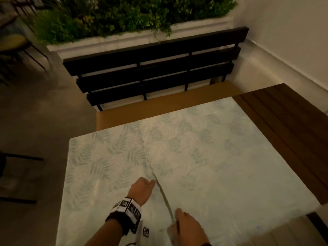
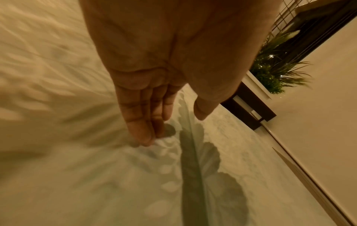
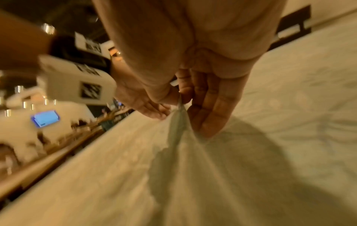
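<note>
A pale tablecloth with a leaf print (image 1: pixel 106 157) covers the table. Its right part is a second layer (image 1: pixel 213 157) folded over, with a scalloped edge (image 1: pixel 147 151) running toward me. My right hand (image 1: pixel 184 222) pinches that edge near the table's front; in the right wrist view the cloth (image 3: pixel 179 122) rises to a peak between thumb and fingers (image 3: pixel 210 116). My left hand (image 1: pixel 143 187) lies just left of the same edge, further along. In the left wrist view its fingers (image 2: pixel 142 130) are straight and touch the cloth, with the thumb apart beside the raised edge (image 2: pixel 191 152).
Bare dark wood of the table (image 1: pixel 284 121) shows on the right. Beyond the table stands a dark slatted bench (image 1: pixel 156 68) with a tan seat (image 1: pixel 159 107), and behind it a white planter of green plants (image 1: pixel 115 18). A chair (image 1: pixel 14 47) stands far left.
</note>
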`<state>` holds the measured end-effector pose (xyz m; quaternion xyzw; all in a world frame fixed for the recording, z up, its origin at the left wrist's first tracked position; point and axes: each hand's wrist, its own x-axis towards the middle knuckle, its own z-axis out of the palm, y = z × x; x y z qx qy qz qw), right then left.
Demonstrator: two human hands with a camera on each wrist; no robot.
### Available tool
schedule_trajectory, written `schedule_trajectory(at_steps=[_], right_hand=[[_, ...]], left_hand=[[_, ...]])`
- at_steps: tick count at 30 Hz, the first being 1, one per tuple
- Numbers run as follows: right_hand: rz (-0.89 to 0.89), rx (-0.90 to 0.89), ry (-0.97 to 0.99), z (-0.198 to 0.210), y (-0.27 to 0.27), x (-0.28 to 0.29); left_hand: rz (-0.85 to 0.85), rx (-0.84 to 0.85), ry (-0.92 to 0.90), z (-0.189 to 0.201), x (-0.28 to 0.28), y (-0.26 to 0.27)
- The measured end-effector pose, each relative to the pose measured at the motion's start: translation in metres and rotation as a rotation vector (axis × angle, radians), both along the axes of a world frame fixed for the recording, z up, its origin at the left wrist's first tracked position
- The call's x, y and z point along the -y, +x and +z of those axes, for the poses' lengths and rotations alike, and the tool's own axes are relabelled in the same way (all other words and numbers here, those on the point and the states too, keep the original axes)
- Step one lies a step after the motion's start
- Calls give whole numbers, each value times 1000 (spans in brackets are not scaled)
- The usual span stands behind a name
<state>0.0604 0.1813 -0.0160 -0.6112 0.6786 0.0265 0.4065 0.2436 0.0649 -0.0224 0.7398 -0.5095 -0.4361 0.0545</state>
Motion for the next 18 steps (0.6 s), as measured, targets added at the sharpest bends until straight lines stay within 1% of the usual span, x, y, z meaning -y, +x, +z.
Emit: schedule_trajectory(at_steps=[1, 3, 5, 6, 7, 8, 10, 12, 14, 15, 17, 18], right_hand=[[-22, 116, -7, 5, -12, 4], [-104, 345, -56, 19, -38, 10], [-203, 477, -60, 29, -61, 14], [-245, 505, -46, 34, -68, 16], [-278, 517, -44, 36, -72, 17], [-300, 530, -47, 39, -75, 20], [-364, 564, -41, 42, -76, 25], [-433, 534, 16, 43, -76, 33], [-440, 488, 70, 42, -76, 43], [-428, 486, 93, 44, -77, 48], [-395, 483, 107, 48, -81, 62], [-352, 466, 132, 49, -86, 68]], left_hand=[[15, 18, 35, 0, 13, -14], [73, -11, 61, 8, 39, -40], [187, -123, 73, 16, 64, -63], [256, -175, 64, 20, 77, -72], [298, -186, 46, 25, 89, -79], [309, -146, 17, 26, 104, -84], [267, -40, -11, 29, 138, -91], [202, 55, -2, 36, 171, -93], [138, 168, 31, 44, 198, -92], [68, 232, 20, 48, 209, -90], [-16, 320, 36, 41, 235, -84], [-27, 345, 11, 31, 248, -79]])
